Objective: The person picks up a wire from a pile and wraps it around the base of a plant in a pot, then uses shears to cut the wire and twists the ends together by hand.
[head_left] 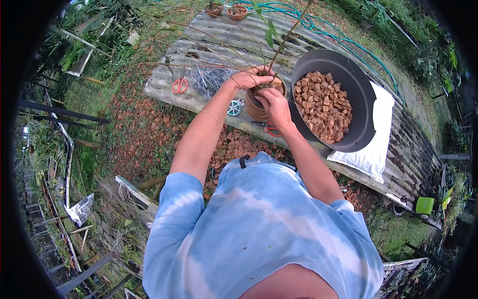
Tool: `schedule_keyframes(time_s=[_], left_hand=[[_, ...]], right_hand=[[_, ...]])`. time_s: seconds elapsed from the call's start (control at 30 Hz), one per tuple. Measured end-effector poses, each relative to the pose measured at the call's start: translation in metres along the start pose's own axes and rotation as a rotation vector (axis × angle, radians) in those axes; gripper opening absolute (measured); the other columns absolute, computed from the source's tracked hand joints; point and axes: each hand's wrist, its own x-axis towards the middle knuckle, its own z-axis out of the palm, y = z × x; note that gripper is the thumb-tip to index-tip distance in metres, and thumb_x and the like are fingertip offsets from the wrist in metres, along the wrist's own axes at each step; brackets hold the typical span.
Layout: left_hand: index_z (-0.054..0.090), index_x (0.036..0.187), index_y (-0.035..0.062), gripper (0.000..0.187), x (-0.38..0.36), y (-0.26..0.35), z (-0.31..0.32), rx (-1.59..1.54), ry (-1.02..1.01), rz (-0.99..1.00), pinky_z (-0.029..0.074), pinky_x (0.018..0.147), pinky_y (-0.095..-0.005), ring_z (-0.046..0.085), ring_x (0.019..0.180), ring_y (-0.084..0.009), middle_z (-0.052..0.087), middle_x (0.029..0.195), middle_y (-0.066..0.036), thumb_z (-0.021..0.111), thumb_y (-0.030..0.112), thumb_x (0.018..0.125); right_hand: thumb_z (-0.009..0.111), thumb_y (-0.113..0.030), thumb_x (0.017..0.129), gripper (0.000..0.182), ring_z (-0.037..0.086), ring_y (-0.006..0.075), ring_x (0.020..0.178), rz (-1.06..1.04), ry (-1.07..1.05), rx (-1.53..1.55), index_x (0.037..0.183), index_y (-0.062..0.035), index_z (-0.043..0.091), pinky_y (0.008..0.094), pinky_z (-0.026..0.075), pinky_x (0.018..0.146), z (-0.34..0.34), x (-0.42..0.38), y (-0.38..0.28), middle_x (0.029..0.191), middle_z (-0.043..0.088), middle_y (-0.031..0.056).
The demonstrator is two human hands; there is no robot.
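Observation:
A terracotta pot [256, 111] stands at the near edge of the corrugated sheet, with a leafy plant [282, 48] rising from it on long thin stems. My left hand [250, 78] is curled round the base of the plant at the pot's far rim. Over the near side of the pot, my right hand [275, 105] has its fingers pinched together; what lies between them is hidden. Brown chunks show inside the pot beside my fingers. A spool of green tie wire [235, 107] lies left of the pot, and red-handled scissors [272, 129] lie partly hidden by its right side.
A large black tub [359, 89] holding brown husk chunks [322, 107] sits at right, on a white sack [381, 127]. Further left are a heap of thin metal pieces [211, 80] and red-handled scissors [179, 85]. Small pots [237, 13] and a green hose [343, 37] lie beyond.

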Motion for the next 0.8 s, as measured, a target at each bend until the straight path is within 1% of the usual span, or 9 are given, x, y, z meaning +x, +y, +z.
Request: schedule_keyframes(time_s=[0.1, 0.27, 0.47, 0.53, 0.6, 0.63, 0.73, 0.77, 0.8], left_hand=[[0.065, 0.107, 0.0105, 0.027, 0.006, -0.007, -0.006, 0.081, 0.032, 0.013, 0.047, 0.098, -0.0286, 0.057, 0.108, -0.0093, 0.066, 0.117, 0.002, 0.082, 0.021, 0.090], [0.059, 0.114, 0.0110, 0.038, 0.012, -0.009, -0.008, 0.154, -0.019, -0.013, 0.046, 0.101, -0.0289, 0.056, 0.112, -0.0105, 0.065, 0.116, 0.001, 0.084, 0.022, 0.088], [0.053, 0.125, 0.0085, 0.051, 0.008, -0.009, -0.014, 0.296, -0.027, 0.036, 0.045, 0.104, -0.0308, 0.058, 0.116, -0.0144, 0.063, 0.124, -0.003, 0.083, 0.023, 0.087], [0.050, 0.128, 0.0075, 0.055, 0.005, -0.005, -0.014, 0.316, -0.031, 0.036, 0.045, 0.104, -0.0313, 0.058, 0.117, -0.0156, 0.062, 0.125, -0.004, 0.083, 0.022, 0.087], [0.048, 0.130, 0.0069, 0.058, 0.007, -0.007, -0.013, 0.315, -0.033, 0.037, 0.045, 0.105, -0.0316, 0.058, 0.118, -0.0165, 0.062, 0.126, -0.005, 0.083, 0.022, 0.087], [0.047, 0.130, 0.0067, 0.057, 0.009, -0.013, -0.014, 0.334, -0.018, 0.059, 0.045, 0.105, -0.0324, 0.058, 0.118, -0.0168, 0.062, 0.126, -0.005, 0.083, 0.021, 0.087], [0.047, 0.128, 0.0063, 0.057, 0.012, -0.015, -0.017, 0.348, -0.018, 0.062, 0.046, 0.104, -0.0324, 0.059, 0.116, -0.0161, 0.062, 0.123, -0.004, 0.082, 0.020, 0.086], [0.047, 0.128, 0.0061, 0.057, 0.012, -0.014, -0.017, 0.378, -0.010, 0.087, 0.046, 0.104, -0.0326, 0.059, 0.116, -0.0160, 0.062, 0.122, -0.004, 0.083, 0.019, 0.085], [0.047, 0.128, 0.0059, 0.058, 0.011, -0.014, -0.015, 0.407, -0.002, 0.110, 0.047, 0.103, -0.0328, 0.059, 0.116, -0.0158, 0.062, 0.121, -0.004, 0.083, 0.018, 0.084]], right_hand=[[0.073, -0.008, 0.088, 0.018, 0.069, 0.0364, 0.089, 0.013, 0.030, -0.004, 0.106, -0.0026, 0.072, 0.0419, 0.056, 0.078, -0.001, 0.004, -0.006, 0.101, 0.071, 0.0157], [0.075, -0.006, 0.087, 0.020, 0.073, 0.0312, 0.088, 0.157, 0.071, 0.145, 0.106, 0.0007, 0.070, 0.0388, 0.058, 0.075, 0.009, -0.006, 0.004, 0.102, 0.072, 0.0159], [0.075, -0.009, 0.093, 0.021, 0.074, 0.0166, 0.091, 0.386, -0.009, 0.418, 0.106, 0.0028, 0.064, 0.0312, 0.060, 0.081, -0.010, 0.004, 0.009, 0.101, 0.074, 0.0113], [0.078, -0.016, 0.092, 0.036, 0.071, 0.0159, 0.089, 0.519, 0.024, 0.632, 0.115, 0.0035, 0.058, 0.0295, 0.059, 0.079, -0.008, 0.004, 0.030, 0.101, 0.072, 0.0128], [0.081, -0.021, 0.090, 0.050, 0.070, 0.0157, 0.089, 0.541, 0.125, 0.408, 0.122, 0.0052, 0.052, 0.0290, 0.058, 0.080, -0.014, 0.012, 0.031, 0.108, 0.070, 0.0144], [0.088, -0.034, 0.082, 0.080, 0.068, 0.0201, 0.101, 0.597, 0.097, 0.390, 0.135, 0.0075, 0.045, 0.0325, 0.058, 0.085, -0.021, 0.017, 0.031, 0.123, 0.063, 0.0192], [0.092, -0.046, 0.074, 0.108, 0.062, 0.0268, 0.117, 0.516, -0.009, 0.292, 0.148, 0.0085, 0.035, 0.0381, 0.055, 0.093, -0.022, 0.037, 0.032, 0.136, 0.055, 0.0232], [0.093, -0.052, 0.068, 0.122, 0.055, 0.0315, 0.126, 0.564, -0.044, 0.420, 0.154, 0.0069, 0.029, 0.0418, 0.052, 0.101, -0.023, 0.044, 0.032, 0.146, 0.047, 0.0253], [0.092, -0.051, 0.070, 0.119, 0.056, 0.0317, 0.126, 0.581, -0.071, 0.437, 0.154, 0.0056, 0.030, 0.0420, 0.051, 0.101, -0.024, 0.051, 0.030, 0.146, 0.047, 0.0257]])
